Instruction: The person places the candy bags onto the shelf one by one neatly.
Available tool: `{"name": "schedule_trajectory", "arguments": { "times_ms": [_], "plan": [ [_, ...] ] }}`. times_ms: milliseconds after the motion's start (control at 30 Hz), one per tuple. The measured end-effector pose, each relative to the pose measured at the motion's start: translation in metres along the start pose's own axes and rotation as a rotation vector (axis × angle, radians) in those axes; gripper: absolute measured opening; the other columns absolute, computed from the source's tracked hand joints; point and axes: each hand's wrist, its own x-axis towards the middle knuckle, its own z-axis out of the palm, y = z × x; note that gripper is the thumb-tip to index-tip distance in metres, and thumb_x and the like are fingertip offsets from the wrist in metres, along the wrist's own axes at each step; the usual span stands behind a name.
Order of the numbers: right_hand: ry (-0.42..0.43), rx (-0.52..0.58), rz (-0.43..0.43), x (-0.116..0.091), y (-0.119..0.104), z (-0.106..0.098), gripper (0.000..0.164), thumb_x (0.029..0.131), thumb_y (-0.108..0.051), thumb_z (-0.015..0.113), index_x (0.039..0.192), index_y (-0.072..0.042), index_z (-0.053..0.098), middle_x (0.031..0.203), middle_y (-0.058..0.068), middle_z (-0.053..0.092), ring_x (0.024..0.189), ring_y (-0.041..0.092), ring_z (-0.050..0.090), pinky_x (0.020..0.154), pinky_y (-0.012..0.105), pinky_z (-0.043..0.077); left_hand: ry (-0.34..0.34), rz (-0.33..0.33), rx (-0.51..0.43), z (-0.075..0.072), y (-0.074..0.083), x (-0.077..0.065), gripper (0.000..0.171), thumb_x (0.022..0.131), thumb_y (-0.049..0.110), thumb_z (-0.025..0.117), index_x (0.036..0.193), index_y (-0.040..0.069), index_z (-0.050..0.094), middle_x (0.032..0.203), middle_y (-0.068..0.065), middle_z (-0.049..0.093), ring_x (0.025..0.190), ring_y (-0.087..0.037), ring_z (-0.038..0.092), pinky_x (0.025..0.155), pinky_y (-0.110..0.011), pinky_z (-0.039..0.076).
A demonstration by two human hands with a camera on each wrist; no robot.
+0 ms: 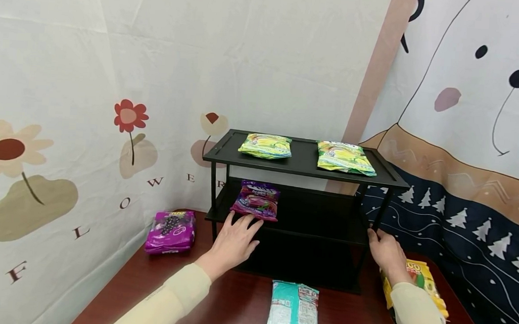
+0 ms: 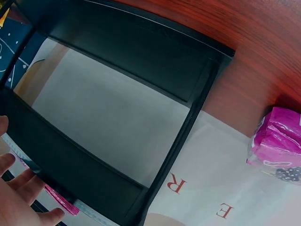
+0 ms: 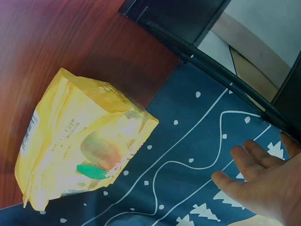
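Note:
A black tiered rack (image 1: 323, 220) stands on the table. On its middle shelf, at the left, lies a purple berry candy bag (image 1: 257, 200). My left hand (image 1: 235, 242) is at the bag's front edge, fingertips touching it, fingers spread; the left wrist view shows only a pink strip of the bag (image 2: 61, 200) beyond the fingers. At the right end of the same shelf, by the post, my right hand (image 1: 386, 252) touches the rack with its fingertips. In the right wrist view the right hand's fingers (image 3: 247, 167) are extended loosely near the rack's edge.
Two yellow-green bags (image 1: 266, 146) (image 1: 345, 158) lie on the top shelf. A teal bag (image 1: 294, 312) lies on the table in front of the rack. A magenta bag (image 1: 171, 231) stands left of it, a yellow mango bag (image 3: 87, 141) at the right. Printed cloths hang behind.

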Motion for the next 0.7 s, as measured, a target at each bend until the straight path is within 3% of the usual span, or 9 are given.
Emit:
{"name": "schedule_trajectory", "arguments": {
  "times_ms": [267, 400, 700],
  "plan": [
    [0.013, 0.004, -0.013, 0.0004, 0.0001, 0.0003, 0.069, 0.106, -0.05, 0.025, 0.145, 0.004, 0.043, 0.136, 0.035, 0.047, 0.109, 0.047, 0.05, 0.095, 0.065, 0.037, -0.039, -0.001, 0.006, -0.0012, 0.0016, 0.001, 0.054, 0.092, 0.037, 0.071, 0.138, 0.014, 0.058, 0.14, -0.015, 0.055, 0.125, -0.029, 0.055, 0.108, -0.064, 0.03],
    [0.018, 0.008, -0.015, -0.0005, -0.0011, 0.0002, 0.067, 0.106, -0.049, 0.025, 0.14, 0.004, 0.047, 0.126, 0.032, 0.052, 0.101, 0.044, 0.051, 0.09, 0.062, 0.04, -0.05, -0.006, -0.01, -0.0012, 0.0011, -0.0002, 0.052, 0.093, 0.037, 0.069, 0.138, 0.014, 0.058, 0.14, -0.015, 0.055, 0.126, -0.03, 0.054, 0.109, -0.064, 0.028],
    [0.01, 0.003, -0.015, -0.0006, -0.0011, -0.0004, 0.067, 0.107, -0.049, 0.024, 0.138, 0.005, 0.048, 0.124, 0.032, 0.052, 0.1, 0.044, 0.051, 0.09, 0.063, 0.04, 0.032, -0.011, -0.029, -0.0024, -0.0014, -0.0025, 0.048, 0.093, 0.037, 0.07, 0.134, 0.012, 0.062, 0.134, -0.014, 0.06, 0.122, -0.031, 0.056, 0.107, -0.064, 0.031]
  ]
}}
